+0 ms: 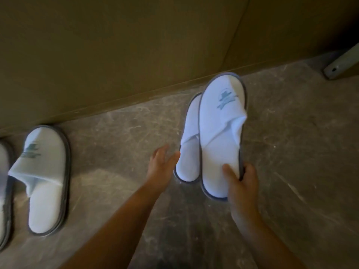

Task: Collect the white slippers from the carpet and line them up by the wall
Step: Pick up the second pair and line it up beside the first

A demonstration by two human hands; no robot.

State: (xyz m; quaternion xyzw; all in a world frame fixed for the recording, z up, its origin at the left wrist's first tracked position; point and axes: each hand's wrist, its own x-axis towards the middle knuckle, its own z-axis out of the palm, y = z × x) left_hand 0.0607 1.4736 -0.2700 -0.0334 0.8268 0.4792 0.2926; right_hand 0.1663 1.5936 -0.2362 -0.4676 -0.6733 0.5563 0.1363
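My right hand (241, 183) grips the heel of a white slipper (222, 129) with a grey rim and a blue logo, toe towards the wall (116, 45). A second white slipper (189, 144) lies partly under its left side. My left hand (162, 164) is open, fingers spread, just left of that second slipper's heel; whether it touches is unclear. Two more white slippers stand at the left by the wall: one whole (46, 179), one cut off by the frame edge (3, 191).
The floor (291, 152) is mottled grey-brown. The olive-brown wall runs diagonally from lower left to upper right. A pale metal leg or bracket (342, 63) stands at the upper right, close to the wall.
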